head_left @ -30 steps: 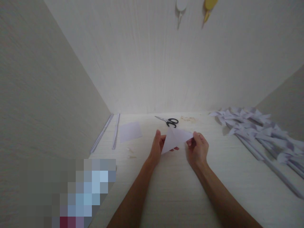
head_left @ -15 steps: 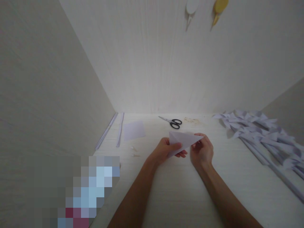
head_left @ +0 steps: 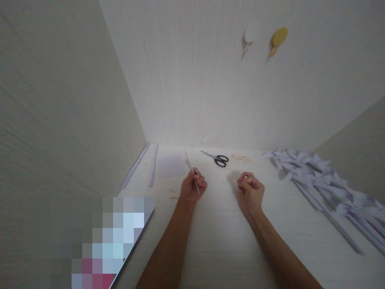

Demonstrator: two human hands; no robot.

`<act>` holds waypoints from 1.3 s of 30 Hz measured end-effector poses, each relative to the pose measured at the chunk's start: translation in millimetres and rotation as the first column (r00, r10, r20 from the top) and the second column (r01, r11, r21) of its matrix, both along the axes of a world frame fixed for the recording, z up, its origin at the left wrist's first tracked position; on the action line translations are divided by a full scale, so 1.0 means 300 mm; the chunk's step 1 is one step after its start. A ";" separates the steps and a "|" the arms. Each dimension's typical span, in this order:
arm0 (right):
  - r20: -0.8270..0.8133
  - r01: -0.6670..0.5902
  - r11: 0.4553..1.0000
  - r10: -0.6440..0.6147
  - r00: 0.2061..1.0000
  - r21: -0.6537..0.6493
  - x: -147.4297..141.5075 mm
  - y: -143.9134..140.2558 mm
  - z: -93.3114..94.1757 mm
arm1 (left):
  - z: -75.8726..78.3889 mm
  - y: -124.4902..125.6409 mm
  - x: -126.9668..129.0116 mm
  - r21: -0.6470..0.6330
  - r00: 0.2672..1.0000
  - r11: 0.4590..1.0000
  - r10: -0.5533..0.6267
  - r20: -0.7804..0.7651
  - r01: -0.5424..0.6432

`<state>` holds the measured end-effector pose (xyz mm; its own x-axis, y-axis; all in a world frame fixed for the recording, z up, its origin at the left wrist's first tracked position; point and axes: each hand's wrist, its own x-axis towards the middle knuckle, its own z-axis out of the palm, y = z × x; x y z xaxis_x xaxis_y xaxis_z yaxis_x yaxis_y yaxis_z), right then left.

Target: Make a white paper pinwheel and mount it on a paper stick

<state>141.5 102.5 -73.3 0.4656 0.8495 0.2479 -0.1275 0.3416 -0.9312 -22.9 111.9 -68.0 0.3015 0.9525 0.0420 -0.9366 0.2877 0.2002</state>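
My left hand (head_left: 192, 190) is closed around a piece of white paper (head_left: 188, 161), which stands nearly edge-on above the table, so its folded shape is hard to read. Some way to the right, my right hand (head_left: 252, 192) is apart from the paper, its fingertips pinched together. A tiny pale spot shows at those fingers, too small to name. Scissors with black handles (head_left: 215, 157) lie behind and between the hands. Left of my left hand is a flat square sheet of paper (head_left: 171, 166).
Two thin rolled paper sticks (head_left: 153, 164) lie at the left. Small beige bits (head_left: 240, 158) are scattered near the back wall, and a small stick-like piece (head_left: 173, 197) lies by my left wrist. Paper pinwheels on sticks (head_left: 320, 174) pile up at right. Wall hooks (head_left: 279, 37) hang above.
My right hand has let go of the paper and its fingers have closed. My left hand has moved left, turning the paper from flat to edge-on. The view has tilted up slightly.
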 end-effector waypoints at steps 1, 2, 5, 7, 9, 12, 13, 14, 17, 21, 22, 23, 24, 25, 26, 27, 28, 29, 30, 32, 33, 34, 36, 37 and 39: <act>0.072 -0.017 1.000 0.017 0.997 -0.004 0.001 0.017 0.002 | -0.002 0.001 0.000 -0.003 1.000 1.000 -0.009 0.002 0.009; 0.163 -0.025 1.000 0.025 0.986 -0.004 0.004 0.038 0.005 | -0.004 0.002 0.001 0.000 1.000 1.000 -0.019 0.003 0.019; 0.596 0.035 0.999 -0.006 0.803 -0.038 0.023 0.121 0.015 | -0.008 0.003 0.005 0.006 0.999 1.000 -0.031 0.010 0.031; 0.681 0.033 0.997 0.025 0.731 -0.072 0.034 0.182 0.018 | -0.006 0.004 0.006 -0.020 1.000 0.999 -0.025 -0.003 0.025; 0.736 0.050 0.993 0.046 0.676 -0.107 0.040 0.240 0.015 | -0.001 0.003 0.007 -0.067 0.998 0.998 -0.021 -0.060 0.017; 0.789 0.050 0.986 0.096 0.607 -0.158 0.035 0.308 0.003 | 0.007 0.002 0.007 -0.120 0.987 0.993 -0.020 -0.159 0.000; 0.799 0.048 0.984 0.113 0.591 -0.174 0.033 0.324 -0.001 | 0.009 0.002 0.007 -0.126 0.985 0.992 -0.018 -0.172 -0.004; 0.806 0.048 0.981 0.125 0.579 -0.187 0.030 0.338 -0.005 | 0.010 0.002 0.007 -0.129 0.985 0.992 -0.017 -0.172 -0.005; 0.812 0.047 0.975 0.154 0.563 -0.218 0.023 0.365 -0.012 | 0.013 0.005 0.008 -0.141 0.990 0.990 -0.027 -0.137 0.008; 0.789 0.045 0.970 0.167 0.591 -0.239 0.020 0.366 -0.015 | 0.025 0.018 0.019 -0.153 0.978 0.988 -0.048 -0.203 0.016; 0.777 0.048 0.969 0.164 0.608 -0.242 0.022 0.360 -0.016 | 0.030 0.023 0.025 -0.142 0.967 0.990 -0.035 -0.251 -0.001; 0.762 0.052 0.968 0.158 0.628 -0.244 0.026 0.350 -0.016 | 0.034 0.027 0.031 -0.122 0.953 0.992 -0.007 -0.304 -0.031; 0.744 0.057 0.967 0.152 0.651 -0.248 0.032 0.335 -0.015 | 0.037 0.031 0.038 -0.090 0.932 0.994 0.032 -0.361 -0.068; 0.722 0.059 0.966 0.148 0.676 -0.253 0.040 0.316 -0.012 | 0.039 0.035 0.045 -0.050 0.904 0.993 0.077 -0.420 -0.108; 0.696 0.059 0.964 0.145 0.703 -0.260 0.050 0.292 -0.008 | 0.039 0.038 0.052 -0.007 0.870 0.990 0.123 -0.477 -0.144; 0.665 0.051 0.961 0.149 0.732 -0.271 0.061 0.262 -0.003 | 0.037 0.039 0.059 0.037 0.832 0.985 0.163 -0.530 -0.169; 0.630 0.032 0.957 0.163 0.759 -0.287 0.073 0.228 0.004 | 0.034 0.040 0.064 0.080 0.794 0.980 0.195 -0.576 -0.182; 0.590 0.000 0.952 0.190 0.785 -0.306 0.085 0.189 0.012 | 0.030 0.041 0.068 0.119 0.759 0.975 0.219 -0.613 -0.185; 0.553 -0.032 0.947 0.213 0.806 -0.319 0.095 0.146 0.021 | 0.025 0.041 0.072 0.151 0.731 0.972 0.234 -0.641 -0.179; 0.303 -0.206 0.916 0.316 0.899 -0.344 0.109 0.056 0.040 | 0.016 0.040 0.076 0.193 0.694 0.969 0.246 -0.677 -0.156; 0.143 -0.299 0.888 0.366 0.920 -0.351 0.113 0.012 0.048 | 0.012 0.040 0.077 0.204 0.678 0.969 0.245 -0.693 -0.141; 0.034 -0.357 0.864 0.393 0.919 -0.357 0.114 -0.030 0.053 | 0.009 0.039 0.078 0.208 0.660 0.970 0.239 -0.712 -0.126; -0.072 -0.397 0.838 0.400 0.914 -0.375 0.114 -0.102 0.056 | 0.006 0.039 0.079 0.210 0.623 0.973 0.222 -0.750 -0.095; -0.082 -0.415 0.821 0.418 0.905 -0.394 0.113 -0.131 0.053 | 0.006 0.039 0.080 0.210 0.607 0.974 0.214 -0.766 -0.078; -0.009 -0.473 0.764 0.523 0.852 -0.439 0.116 -0.176 0.043 | 0.006 0.037 0.082 0.213 0.581 0.976 0.195 -0.790 -0.038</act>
